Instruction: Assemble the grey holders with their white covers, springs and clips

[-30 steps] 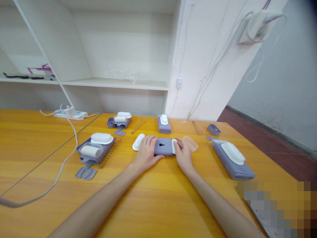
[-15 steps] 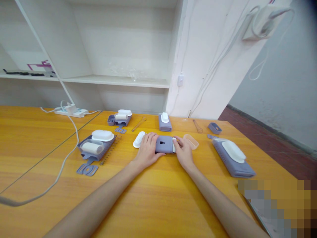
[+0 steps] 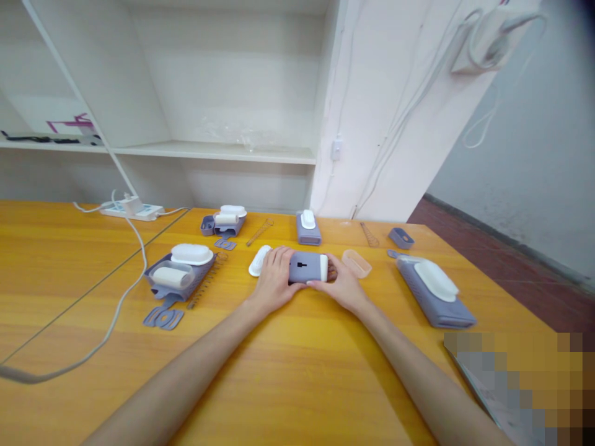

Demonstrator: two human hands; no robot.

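Observation:
A grey-purple plastic housing [image 3: 304, 267] with a small black slot lies on the table between my hands, a white piece [image 3: 324, 268] at its right end. My left hand [image 3: 274, 275] is wrapped over its left end, thumb along the near side. Around the right end curls my right hand [image 3: 343, 285], its thumb stretched along the near edge and its fingers behind. By my left fingers lies a ribbed white cap [image 3: 260, 261]. A clear plastic cover [image 3: 356, 263] rests just beyond my right hand.
Similar housings with white tops stand at left [image 3: 181, 272], back [image 3: 309, 229] and right [image 3: 434, 291]. Springs [image 3: 369, 235] and flat grey-purple parts [image 3: 163, 317] lie around. A white cable [image 3: 134, 279] crosses the left side from a power strip [image 3: 132, 209].
My right hand has shifted from pinching the white end piece to reaching round the housing's end, thumb now along the near edge. My left hand keeps its hold.

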